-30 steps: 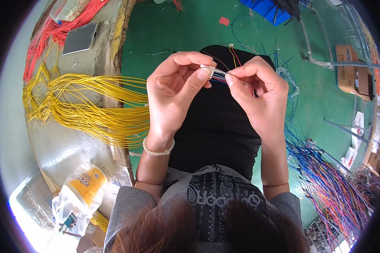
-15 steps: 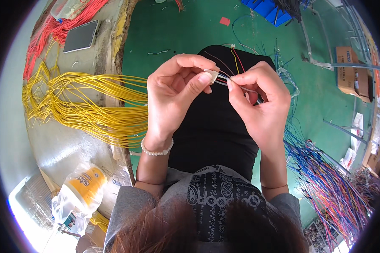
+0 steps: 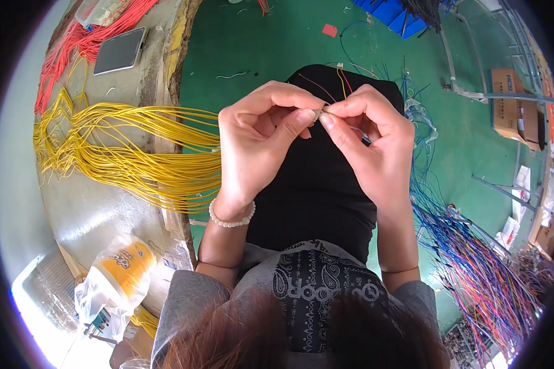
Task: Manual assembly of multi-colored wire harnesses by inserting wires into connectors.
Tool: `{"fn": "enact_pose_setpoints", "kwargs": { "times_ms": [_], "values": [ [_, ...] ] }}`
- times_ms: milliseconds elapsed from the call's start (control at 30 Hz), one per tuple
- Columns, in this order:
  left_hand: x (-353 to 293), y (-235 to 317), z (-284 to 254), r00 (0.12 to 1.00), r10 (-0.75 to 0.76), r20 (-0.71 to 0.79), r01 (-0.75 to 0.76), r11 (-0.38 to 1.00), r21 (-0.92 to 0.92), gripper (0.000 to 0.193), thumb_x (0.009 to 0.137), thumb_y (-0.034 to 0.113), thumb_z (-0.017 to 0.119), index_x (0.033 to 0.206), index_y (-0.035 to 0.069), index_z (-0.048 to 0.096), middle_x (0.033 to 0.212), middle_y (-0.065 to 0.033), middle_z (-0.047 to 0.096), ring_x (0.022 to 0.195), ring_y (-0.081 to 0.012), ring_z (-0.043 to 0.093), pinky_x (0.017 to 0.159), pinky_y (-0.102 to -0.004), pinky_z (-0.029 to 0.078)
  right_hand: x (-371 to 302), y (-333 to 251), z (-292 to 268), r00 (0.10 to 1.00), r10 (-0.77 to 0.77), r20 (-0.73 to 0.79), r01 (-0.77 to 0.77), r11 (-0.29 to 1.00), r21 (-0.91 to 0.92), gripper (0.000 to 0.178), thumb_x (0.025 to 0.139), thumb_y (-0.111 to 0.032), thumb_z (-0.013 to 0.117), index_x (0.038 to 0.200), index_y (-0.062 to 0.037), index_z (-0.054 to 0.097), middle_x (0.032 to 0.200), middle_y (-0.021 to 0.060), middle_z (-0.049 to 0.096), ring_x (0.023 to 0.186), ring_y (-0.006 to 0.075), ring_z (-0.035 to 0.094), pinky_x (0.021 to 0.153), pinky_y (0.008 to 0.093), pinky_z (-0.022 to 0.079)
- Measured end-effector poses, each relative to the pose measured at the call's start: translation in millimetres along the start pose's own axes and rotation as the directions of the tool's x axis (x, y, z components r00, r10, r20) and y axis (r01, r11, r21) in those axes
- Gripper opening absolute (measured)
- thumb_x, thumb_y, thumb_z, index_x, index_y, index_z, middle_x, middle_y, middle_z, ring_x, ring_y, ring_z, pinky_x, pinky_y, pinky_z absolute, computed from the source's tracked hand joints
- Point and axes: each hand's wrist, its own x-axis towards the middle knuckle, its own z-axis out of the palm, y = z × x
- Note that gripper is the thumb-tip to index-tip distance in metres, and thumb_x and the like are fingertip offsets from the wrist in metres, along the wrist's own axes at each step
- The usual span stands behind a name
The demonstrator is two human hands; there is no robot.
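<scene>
My left hand (image 3: 255,135) is closed in a pinch on a small white plastic connector (image 3: 316,115), mostly covered by the fingertips. My right hand (image 3: 378,144) pinches a thin wire right against the connector, and its fingertips meet those of the left. Whether the wire's end sits inside the connector is hidden. More thin wires (image 3: 358,130) run under the curled right fingers. Beyond the hands, another white connector (image 3: 340,65) with red and yellow wires lies at the far end of the black cloth over my lap (image 3: 314,184).
On the left bench lie a bundle of yellow wires (image 3: 148,166), red wires (image 3: 114,34), a dark-screened tablet (image 3: 120,50) and a bagged yellow-and-white cup (image 3: 126,267). To the right hang many blue and red wires (image 3: 474,277). A cardboard box (image 3: 516,111) and blue bins (image 3: 394,17) stand farther off.
My right hand has moved left toward my left hand, bringing the wire up to the connector. The fingertips now touch and cover most of the connector, which showed more before.
</scene>
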Motion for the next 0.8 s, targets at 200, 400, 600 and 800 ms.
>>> {"fn": "enact_pose_setpoints", "kwargs": {
  "times_ms": [200,400,600,800],
  "values": [
    [8,-4,-5,0.998,-0.035,-0.058,0.029,0.994,-0.101,0.008,0.086,-0.004,0.063,0.092,-0.006,0.067,0.090,-0.0089,0.066,0.070,-0.0095,0.059,0.063,-0.0210,0.050,9,22,-5,0.993,-0.102,0.059,0.111,0.975,-0.191,0.011,0.082,0.000,0.067,0.090,0.0016,0.060,0.086,0.0036,0.059,0.073,0.0087,0.054,0.068,0.0225,0.043],
    [22,-36,-14,0.986,0.100,-0.137,-0.116,0.987,-0.113,0.020,0.091,0.000,0.057,0.111,-0.002,0.058,0.102,-0.0088,0.064,0.077,-0.0099,0.058,0.063,-0.0229,0.049,0,40,-7,0.984,0.174,-0.044,-0.166,0.977,0.136,0.027,0.102,-0.022,0.039,0.092,-0.0009,0.052,0.079,0.0035,0.050,0.067,0.0104,0.049,0.071,0.0298,0.051],
    [25,-122,-33,0.956,0.265,0.124,-0.262,0.593,0.761,0.022,0.077,-0.006,0.059,0.096,0.005,0.059,0.089,-0.0075,0.062,0.087,-0.0235,0.059,0.079,-0.0362,0.045,-2,62,-15,0.965,0.242,-0.104,-0.149,0.827,0.542,0.021,0.102,-0.023,0.039,0.104,-0.0026,0.046,0.075,0.0017,0.044,0.065,0.0092,0.043,0.069,0.0320,0.050],
    [0,-164,-42,0.977,0.209,0.050,-0.171,0.610,0.774,0.017,0.077,-0.002,0.060,0.093,0.006,0.059,0.090,-0.0074,0.063,0.090,-0.0281,0.059,0.080,-0.0380,0.043,38,111,-24,0.855,0.307,-0.418,-0.147,0.916,0.373,0.041,0.094,-0.013,0.057,0.126,0.0038,0.037,0.087,0.0059,0.050,0.072,0.0122,0.050,0.076,0.0324,0.049]
  ]
}}
